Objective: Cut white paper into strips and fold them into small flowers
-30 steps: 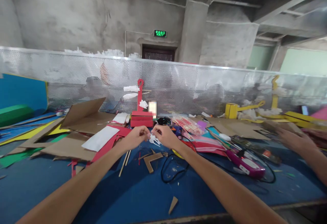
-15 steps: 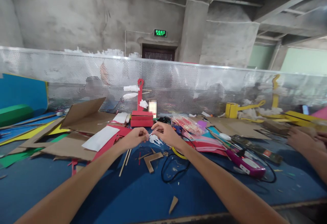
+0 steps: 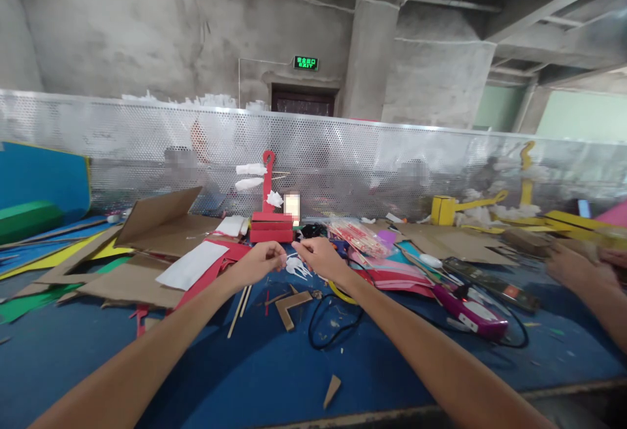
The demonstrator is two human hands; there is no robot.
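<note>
My left hand [image 3: 260, 264] is closed in a pinch, thumb against fingers, above the blue table. Facing it, a small gap away, my right hand [image 3: 321, 259] is closed too, its fingers curled together. A thin whitish bit shows between the fingertips, too small to name. Just below and beyond the gap lie torn white paper strips [image 3: 296, 267]. Behind my hands stands a red box [image 3: 272, 228] with a red upright piece [image 3: 268, 181], hook-shaped at the top, which bears white wads and thin sticks. Two wooden sticks [image 3: 238, 311] lie under my left wrist.
Cardboard pieces [image 3: 132, 279] and a white sheet [image 3: 191, 264] lie at left. An L-shaped cardboard scrap [image 3: 292, 309] and a black cable [image 3: 313, 344] lie in front. At right are bagged sticks [image 3: 360, 238], a purple device [image 3: 470, 311] and another person's hand [image 3: 580, 269]. A perforated metal screen [image 3: 343, 155] stands behind.
My hands have drawn slightly apart, and the right fingers are curled in more. More of the white strips shows between them. The other person's hand at right has shifted slightly.
</note>
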